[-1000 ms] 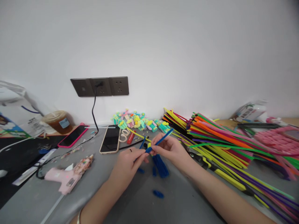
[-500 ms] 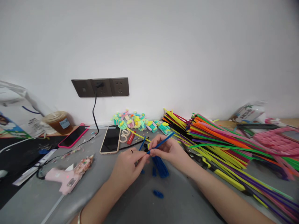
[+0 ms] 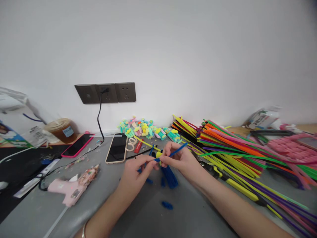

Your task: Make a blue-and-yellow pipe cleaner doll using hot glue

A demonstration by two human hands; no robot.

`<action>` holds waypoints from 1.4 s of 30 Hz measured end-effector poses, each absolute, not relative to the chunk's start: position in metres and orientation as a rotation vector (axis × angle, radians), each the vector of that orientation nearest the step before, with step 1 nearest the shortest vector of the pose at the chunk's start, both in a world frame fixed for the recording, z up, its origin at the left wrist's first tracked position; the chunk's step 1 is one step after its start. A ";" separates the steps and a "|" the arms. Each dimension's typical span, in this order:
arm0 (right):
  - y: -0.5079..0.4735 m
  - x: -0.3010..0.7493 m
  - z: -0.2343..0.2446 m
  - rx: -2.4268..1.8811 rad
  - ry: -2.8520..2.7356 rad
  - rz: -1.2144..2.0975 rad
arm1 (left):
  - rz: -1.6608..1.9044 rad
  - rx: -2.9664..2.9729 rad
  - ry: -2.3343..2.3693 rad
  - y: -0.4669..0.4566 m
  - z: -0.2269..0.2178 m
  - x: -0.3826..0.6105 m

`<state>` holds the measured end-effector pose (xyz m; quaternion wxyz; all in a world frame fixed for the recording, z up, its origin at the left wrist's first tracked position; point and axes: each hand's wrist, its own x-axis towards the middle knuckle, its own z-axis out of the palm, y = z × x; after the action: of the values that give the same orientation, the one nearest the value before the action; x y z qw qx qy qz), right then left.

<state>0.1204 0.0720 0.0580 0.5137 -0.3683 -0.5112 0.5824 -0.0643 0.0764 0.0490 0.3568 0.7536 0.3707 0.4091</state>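
Note:
A blue pipe cleaner [image 3: 178,149] is pinched between the fingertips of both my hands above the grey table. My left hand [image 3: 138,172] grips it near its left part, thumb and index finger closed. My right hand [image 3: 180,162] holds it just to the right, and one end sticks out up and to the right past the fingers. Below the hands lies a bundle of cut blue pipe cleaners [image 3: 169,178], partly covered by my right hand. Short blue pieces lie near it, one a small twisted blue piece [image 3: 167,205] closer to me.
To the right spreads a pile of coloured pipe cleaners [image 3: 228,142], with yellow-handled pliers [image 3: 242,190] among them. Small pastel figures [image 3: 146,129] stand along the wall. A phone [image 3: 117,148], a pink glue gun [image 3: 71,188] and a drink cup [image 3: 61,130] are at left.
My left hand has turned slightly, and the blue pipe cleaner now lies flatter, its free end a little further right. Both hands keep their pinch on it.

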 end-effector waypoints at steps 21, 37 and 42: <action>0.059 0.106 0.056 -0.680 -0.790 1.875 | 1.367 1.535 0.758 0.072 0.041 -0.056; 0.064 0.108 0.051 -0.787 -0.918 1.694 | 1.241 1.217 0.869 0.073 0.040 -0.052; 0.067 0.109 0.049 -0.815 -1.001 1.592 | 1.203 1.254 0.888 0.075 0.045 -0.053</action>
<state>0.1094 0.0672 0.0493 0.5192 -0.3399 -0.4175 0.6638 -0.0525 0.0749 0.0448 0.5605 0.5322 0.3767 0.5106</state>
